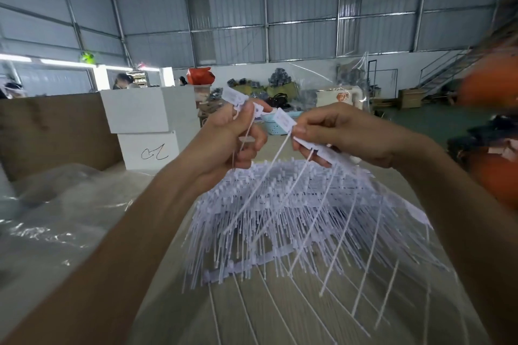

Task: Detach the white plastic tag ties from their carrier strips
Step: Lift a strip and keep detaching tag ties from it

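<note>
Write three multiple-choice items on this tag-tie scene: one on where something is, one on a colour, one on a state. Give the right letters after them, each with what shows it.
1. Where is the big pile of tag ties?
A. Below both hands, on the work surface
B. On top of the white boxes
C. Hanging from the staircase

2. What colour is the perforated basket behind the hands?
A. Red
B. Light blue
C. Black

3. What is the right hand doing?
A. Lying flat and open
B. Pinching a strip of tag ties
C. Holding scissors

Answers:
1 A, the pile fans out beneath the left hand and the right hand.
2 B, its pale blue rim shows between the hands.
3 B, thumb and fingers close on the strip's flat tags, tails hanging down.
</note>
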Available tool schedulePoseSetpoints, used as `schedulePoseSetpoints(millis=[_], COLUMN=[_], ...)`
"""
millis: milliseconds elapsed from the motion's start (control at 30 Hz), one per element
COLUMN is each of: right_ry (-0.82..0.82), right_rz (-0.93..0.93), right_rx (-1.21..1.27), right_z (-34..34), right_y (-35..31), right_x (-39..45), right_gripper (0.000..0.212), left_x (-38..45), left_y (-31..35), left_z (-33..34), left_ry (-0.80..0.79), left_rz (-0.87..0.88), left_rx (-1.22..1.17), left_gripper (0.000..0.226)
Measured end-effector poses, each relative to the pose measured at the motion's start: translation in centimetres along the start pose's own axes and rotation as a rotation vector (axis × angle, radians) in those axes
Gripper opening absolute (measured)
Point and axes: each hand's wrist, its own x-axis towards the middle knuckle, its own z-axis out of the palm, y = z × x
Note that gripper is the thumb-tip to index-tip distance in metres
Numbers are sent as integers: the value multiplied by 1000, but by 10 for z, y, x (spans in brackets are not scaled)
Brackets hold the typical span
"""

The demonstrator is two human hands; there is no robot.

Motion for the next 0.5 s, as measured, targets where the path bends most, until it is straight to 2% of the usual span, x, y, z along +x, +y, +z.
schedulePoseSetpoints(millis=[133,300,400,500], right_ry=[16,18,-58,-64], right_rz=[102,202,281,257], right_rx=[19,-20,-21,-16], right_z=[7,8,9,15], right_y=[4,8,9,9], right_x=[4,6,4,6], right_gripper=[29,26,22,21], left_x=[3,3,4,3], left_y=[-7,-9,-7,-5], left_z=[2,6,9,10], left_ry=[20,50,48,3], left_rz=[-47,-74,-71,-44], left_rx=[72,42,-14,33], left_gripper=[29,27,37,56])
